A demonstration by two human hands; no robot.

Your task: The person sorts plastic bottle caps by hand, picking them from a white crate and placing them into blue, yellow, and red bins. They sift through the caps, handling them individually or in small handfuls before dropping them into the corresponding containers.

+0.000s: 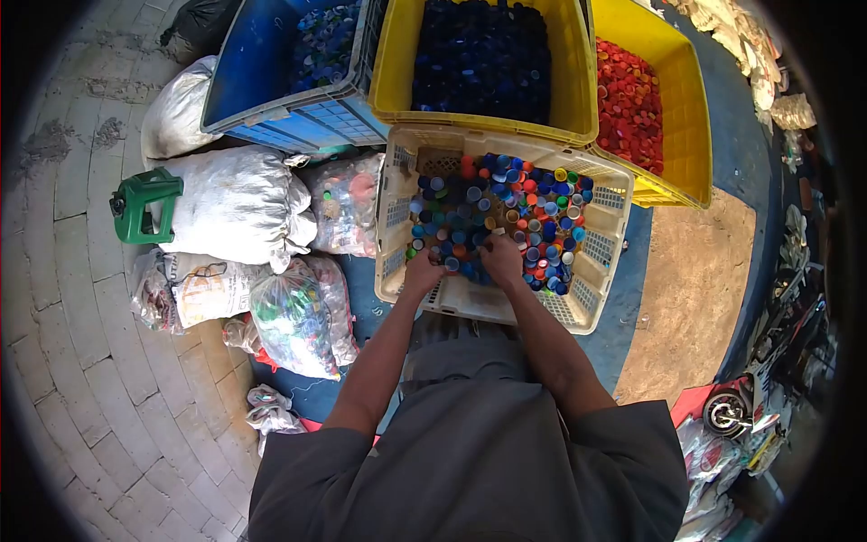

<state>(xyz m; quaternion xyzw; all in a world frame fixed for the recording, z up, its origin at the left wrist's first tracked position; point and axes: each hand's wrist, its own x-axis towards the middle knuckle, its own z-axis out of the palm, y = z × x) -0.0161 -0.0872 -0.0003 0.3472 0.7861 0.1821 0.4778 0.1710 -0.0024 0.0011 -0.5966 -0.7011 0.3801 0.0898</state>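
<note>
Loose plastic bottle caps in blue, red, white, green and orange lie in a cream plastic crate in front of my body. Over the crate's near left part is my left hand, its fingers curled down against the caps. My right hand is a short way to the right, near the middle of the crate. Its fingertips are drawn together low over the caps. Whatever lies between the fingers of either hand is too small and partly hidden to make out.
Beyond the crate stand a blue bin of caps, a yellow bin of dark blue caps and another yellow bin of red caps. White sacks, filled plastic bags and a green plastic object crowd the left.
</note>
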